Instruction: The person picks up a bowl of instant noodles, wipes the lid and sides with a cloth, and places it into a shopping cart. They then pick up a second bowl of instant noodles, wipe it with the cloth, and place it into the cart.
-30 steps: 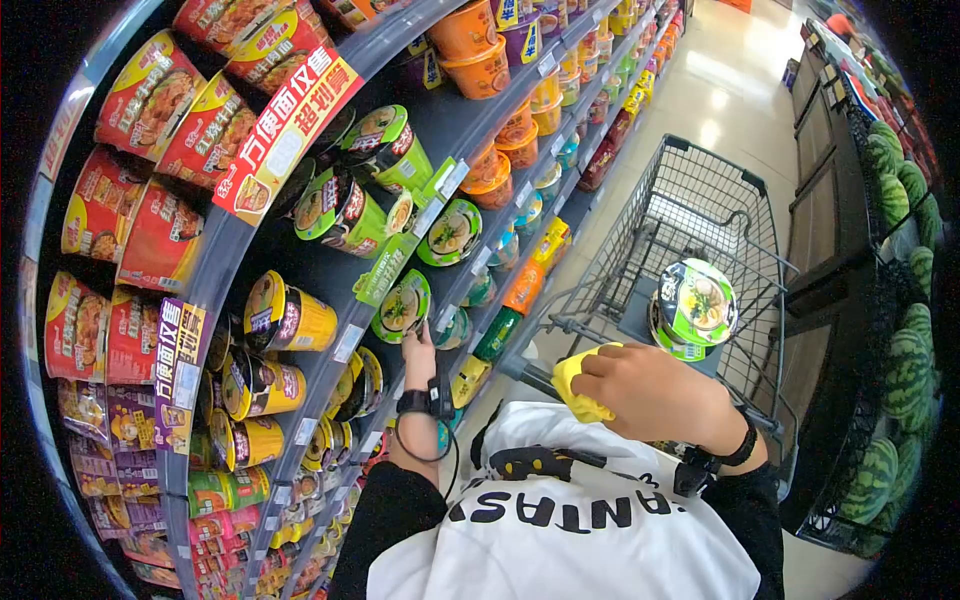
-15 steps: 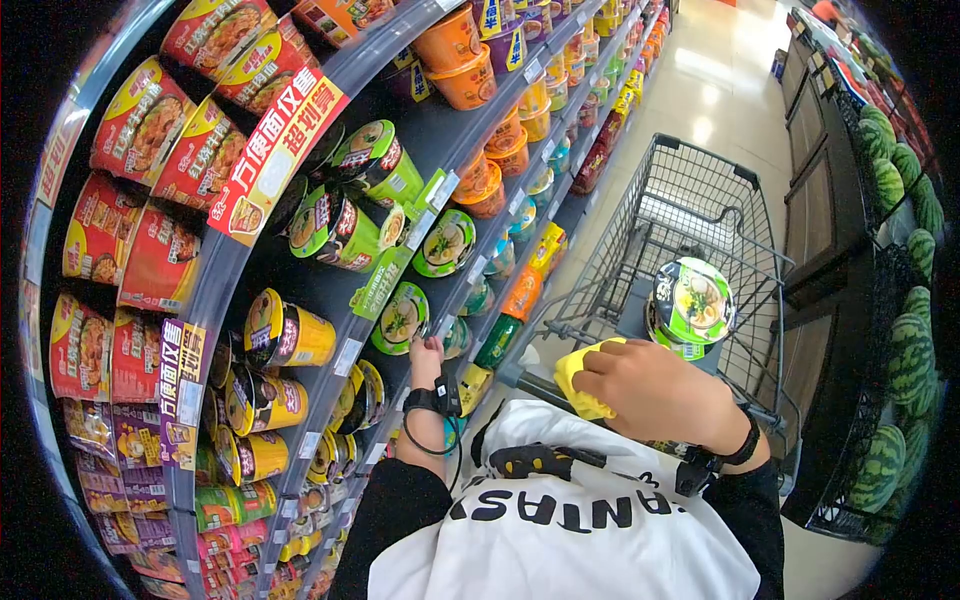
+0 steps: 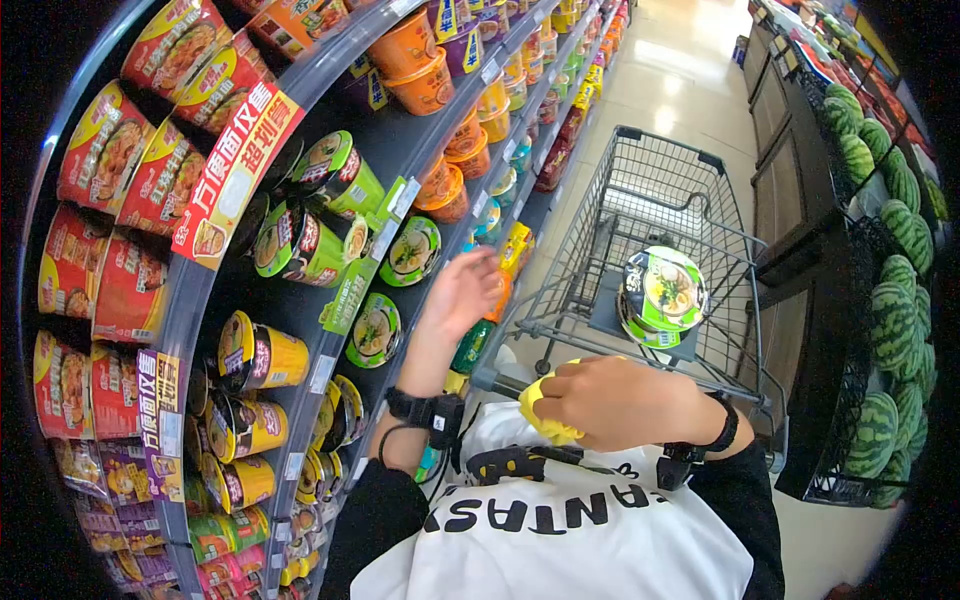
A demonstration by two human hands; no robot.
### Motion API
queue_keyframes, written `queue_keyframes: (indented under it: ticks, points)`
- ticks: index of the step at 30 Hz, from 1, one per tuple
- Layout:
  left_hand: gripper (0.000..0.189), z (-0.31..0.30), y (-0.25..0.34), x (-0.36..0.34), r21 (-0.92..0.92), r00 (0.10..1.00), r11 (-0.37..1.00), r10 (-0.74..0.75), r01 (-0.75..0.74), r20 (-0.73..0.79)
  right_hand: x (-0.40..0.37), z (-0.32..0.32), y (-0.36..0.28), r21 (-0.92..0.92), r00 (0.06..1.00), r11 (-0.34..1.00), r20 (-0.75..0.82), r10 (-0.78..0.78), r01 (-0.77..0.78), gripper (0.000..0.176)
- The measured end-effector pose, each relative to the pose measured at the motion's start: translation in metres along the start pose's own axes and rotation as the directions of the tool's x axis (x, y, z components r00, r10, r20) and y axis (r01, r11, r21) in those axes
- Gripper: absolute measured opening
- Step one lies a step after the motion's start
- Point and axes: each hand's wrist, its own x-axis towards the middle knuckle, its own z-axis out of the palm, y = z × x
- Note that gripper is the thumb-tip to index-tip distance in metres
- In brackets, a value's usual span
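My left hand [image 3: 463, 292] is raised in front of the shelves with its fingers apart and nothing in it. Just to its left, on a shelf, are green noodle bowls, among them one [image 3: 374, 330] with a round green lid. My right hand [image 3: 610, 402] is closed around a crumpled yellow cloth [image 3: 548, 410], close to my chest and above the cart handle. In the shopping cart [image 3: 640, 180], green-lidded noodle bowls [image 3: 668, 290] sit stacked on a grey panel.
Shelves [image 3: 330, 372] of red, yellow, orange and green instant noodles run along the left. On the right stands a dark display [image 3: 790, 200] with watermelons [image 3: 895, 315]. A tiled aisle floor [image 3: 690, 95] stretches ahead beyond the cart.
My left hand has moved up and right, away from the lower green bowl, and its fingers have spread. My right hand and the yellow cloth have shifted slightly left and down.
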Motion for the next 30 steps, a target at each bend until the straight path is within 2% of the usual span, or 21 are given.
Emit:
queue_keyframes:
  ticks: [2,6,9,12,15,17,19,25,29,30]
  points:
    - [0.015,0.035,-0.016,0.026,0.205,0.998,0.977,-0.041,0.052,-0.056,-0.001,0.001,-0.003,-0.038,1.0,0.999,-0.013,-0.012,0.011,0.026]
    - [0.024,0.045,-0.071,0.104,0.57,0.972,0.808,-0.227,0.15,0.066,0.0,0.016,-0.006,-0.116,0.994,0.993,-0.109,0.008,-0.021,0.023]
    - [0.029,0.049,-0.115,0.147,0.848,0.948,0.452,-0.273,0.276,-0.164,0.006,0.024,-0.011,-0.221,0.993,0.97,0.039,0.11,-0.099,0.028]
    - [0.039,0.034,-0.145,0.174,0.894,0.942,0.311,-0.192,0.324,-0.274,0.006,0.037,-0.013,-0.254,0.993,0.96,-0.005,0.12,-0.117,0.024]
    - [0.042,0.022,-0.15,0.189,0.817,0.886,0.399,-0.38,0.416,-0.265,0.002,0.034,-0.015,-0.268,0.992,0.955,-0.053,0.118,-0.128,0.018]
    - [0.032,0.019,-0.161,0.193,0.849,0.912,0.377,-0.32,0.37,-0.255,0.001,0.041,-0.013,-0.274,0.986,0.953,-0.14,0.091,-0.126,0.013]
    - [0.028,0.014,-0.167,0.199,0.871,0.901,0.311,-0.338,0.38,-0.272,0.001,0.043,-0.011,-0.275,0.981,0.953,-0.175,0.082,-0.129,0.011]
    - [0.019,0.002,-0.172,0.209,0.833,0.897,0.408,-0.387,0.375,-0.214,0.002,0.041,-0.011,-0.306,0.975,0.941,-0.208,0.08,-0.142,0.011]
    - [0.017,0.01,-0.163,0.202,0.798,0.896,0.512,-0.438,0.317,-0.075,0.004,0.042,-0.009,-0.295,0.982,0.946,-0.165,0.088,-0.134,0.013]
    - [0.015,0.018,-0.16,0.198,0.84,0.925,0.473,-0.37,0.267,-0.085,0.005,0.041,-0.009,-0.291,0.984,0.948,-0.153,0.086,-0.129,0.013]
